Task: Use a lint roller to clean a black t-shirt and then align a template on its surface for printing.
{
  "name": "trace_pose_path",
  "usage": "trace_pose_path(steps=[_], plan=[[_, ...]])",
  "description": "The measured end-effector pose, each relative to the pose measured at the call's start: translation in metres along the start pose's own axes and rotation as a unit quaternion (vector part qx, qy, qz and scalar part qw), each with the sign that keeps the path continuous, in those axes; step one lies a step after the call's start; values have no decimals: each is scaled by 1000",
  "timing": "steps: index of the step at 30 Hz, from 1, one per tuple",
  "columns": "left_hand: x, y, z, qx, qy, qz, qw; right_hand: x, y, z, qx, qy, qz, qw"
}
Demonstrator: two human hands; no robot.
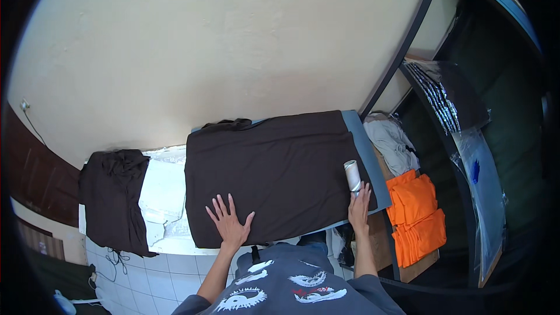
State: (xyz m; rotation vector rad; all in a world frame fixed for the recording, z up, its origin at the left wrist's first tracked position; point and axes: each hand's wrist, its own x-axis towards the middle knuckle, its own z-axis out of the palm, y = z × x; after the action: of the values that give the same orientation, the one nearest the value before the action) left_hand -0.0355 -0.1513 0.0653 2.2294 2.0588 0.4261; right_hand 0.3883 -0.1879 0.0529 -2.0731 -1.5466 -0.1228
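A dark brown garment lies spread flat over a blue-grey board, which shows along its right side and far edge. My left hand rests on the garment's near left part, palm down with fingers spread. At the near right, my right hand is closed round the handle end of a lint roller. The roller's white cylinder points away from me and lies against the cloth. Most of its handle is hidden under my fingers.
Left of the board, another dark garment lies bunched beside white foam-like slabs. On the right are folded orange clothes, a grey cloth pile and a dark metal rack holding clear plastic packs. Cables hang over the tiled floor.
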Motion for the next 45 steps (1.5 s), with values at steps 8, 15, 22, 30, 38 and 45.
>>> trace_pose_path(steps=[8,15,22,30,38,45], plan=[[-25,-7,-13,9,-36,6,999,-53,3,-33,35,-141,97,985],[-35,-18,-30,-15,-28,-20,999,-78,-70,-31,104,-102,61,987],[-37,-43,-15,44,-27,-105,993,-106,-122,-1,127,-152,-58,978],[-37,-45,-27,36,-68,-174,982,-26,-1,-26,-74,-13,162,984],[-9,-20,-21,-9,32,-92,995,-18,-52,-13,76,-11,118,990],[-7,7,-7,-22,-11,8,1000,-84,-153,39,92,-123,-145,977]])
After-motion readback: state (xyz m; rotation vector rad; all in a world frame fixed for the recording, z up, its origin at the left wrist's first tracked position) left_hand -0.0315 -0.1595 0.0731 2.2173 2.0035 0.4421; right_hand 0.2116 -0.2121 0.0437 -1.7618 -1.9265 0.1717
